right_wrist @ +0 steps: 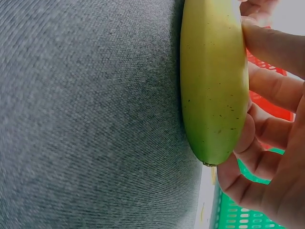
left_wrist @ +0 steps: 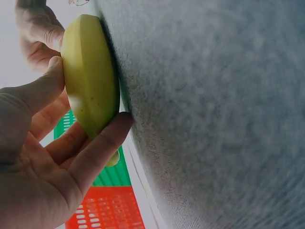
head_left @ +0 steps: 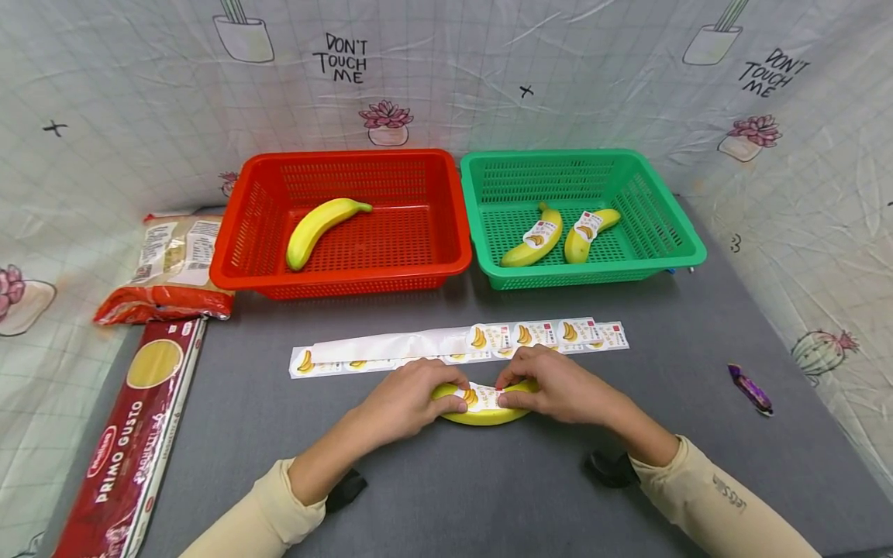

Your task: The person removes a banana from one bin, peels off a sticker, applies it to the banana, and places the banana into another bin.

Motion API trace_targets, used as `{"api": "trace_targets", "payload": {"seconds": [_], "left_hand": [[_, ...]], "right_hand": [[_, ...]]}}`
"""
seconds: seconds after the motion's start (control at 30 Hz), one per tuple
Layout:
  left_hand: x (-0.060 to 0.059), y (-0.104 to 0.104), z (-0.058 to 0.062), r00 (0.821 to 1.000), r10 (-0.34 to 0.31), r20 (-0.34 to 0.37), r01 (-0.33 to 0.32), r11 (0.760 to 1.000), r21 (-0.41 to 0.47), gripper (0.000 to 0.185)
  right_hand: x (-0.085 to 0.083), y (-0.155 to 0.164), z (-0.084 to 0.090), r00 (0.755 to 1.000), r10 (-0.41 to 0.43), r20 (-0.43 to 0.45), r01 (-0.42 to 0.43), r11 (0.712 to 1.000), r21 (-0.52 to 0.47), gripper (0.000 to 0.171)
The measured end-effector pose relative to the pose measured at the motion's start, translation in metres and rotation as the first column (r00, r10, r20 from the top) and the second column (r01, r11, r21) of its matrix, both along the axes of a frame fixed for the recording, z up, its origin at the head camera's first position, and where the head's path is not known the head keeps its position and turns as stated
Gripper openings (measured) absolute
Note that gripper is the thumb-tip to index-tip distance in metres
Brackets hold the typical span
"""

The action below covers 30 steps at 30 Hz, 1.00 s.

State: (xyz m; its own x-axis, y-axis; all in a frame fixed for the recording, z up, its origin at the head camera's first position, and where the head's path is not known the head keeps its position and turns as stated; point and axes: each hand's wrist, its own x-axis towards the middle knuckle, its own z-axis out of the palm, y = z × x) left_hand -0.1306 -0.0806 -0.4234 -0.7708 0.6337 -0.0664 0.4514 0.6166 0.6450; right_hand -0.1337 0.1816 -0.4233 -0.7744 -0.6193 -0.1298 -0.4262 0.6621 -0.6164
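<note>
On counter point(head_left: 488, 496): both hands, left hand point(head_left: 408, 399) and right hand point(head_left: 554, 384), gripping banana point(head_left: 481, 416), pressing sticker point(head_left: 484, 397) on. Two stickered bananas point(head_left: 558, 236) lying in green basket point(head_left: 691, 248); one bare banana point(head_left: 317, 229) waiting in red basket point(head_left: 230, 256).

Yellow banana point(head_left: 481, 415) w/ white label point(head_left: 486, 397) on grey tabletop point(head_left: 488, 496). Behind it: white sticker strip point(head_left: 460, 345) w/ yellow banana prints, then red basket point(head_left: 342, 225) and green basket point(head_left: 582, 217). Left of the banana: red pasta pack point(head_left: 132, 442). Right of it: purple wrapper point(head_left: 751, 389).
</note>
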Motion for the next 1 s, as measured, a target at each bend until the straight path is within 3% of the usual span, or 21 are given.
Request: {"api": "trace_targets", "payload": {"seconds": [0.47, 0.57, 0.67, 0.77, 0.83, 0.9, 1.0], "left_hand": [[-0.002, -0.003, -0.002, 1.000, -0.008, 0.008, 0.008, 1.000, 0.002, 0.022], [-0.003, -0.003, -0.002, 1.000, -0.011, 0.010, 0.011, 1.000, 0.004, 0.022], [-0.003, -0.004, -0.002, 1.000, -0.013, 0.015, 0.013, 1.000, 0.003, 0.022], [-0.004, -0.003, -0.002, 1.000, -0.013, 0.022, 0.013, 1.000, 0.005, 0.023], [-0.004, -0.003, -0.001, 1.000, -0.013, 0.026, 0.013, 1.000, 0.007, 0.024], [-0.004, -0.003, -0.001, 1.000, -0.014, 0.028, 0.014, 1.000, 0.006, 0.025], [-0.004, -0.003, -0.001, 0.999, -0.020, 0.024, 0.020, 1.000, 0.008, 0.025]], "right_hand": [[-0.004, 0.000, -0.002, 0.999, 0.042, -0.003, -0.042, 0.999, -0.026, 0.014], [-0.010, 0.001, 0.003, 0.996, 0.075, 0.038, -0.074, 0.997, -0.022, 0.015], [-0.022, 0.009, 0.016, 0.995, 0.065, 0.071, -0.059, 0.995, -0.079, 0.016], [-0.041, 0.032, 0.038, 0.998, -0.041, 0.044, 0.047, 0.989, -0.141, 0.017], [-0.056, 0.054, 0.057, 0.985, -0.174, -0.014, 0.170, 0.975, -0.146, 0.020], [-0.071, 0.080, 0.074, 0.950, -0.303, -0.070, 0.292, 0.947, -0.137, 0.023], [-0.094, 0.125, 0.094, 0.868, -0.475, -0.145, 0.466, 0.880, -0.096, 0.034]]}}
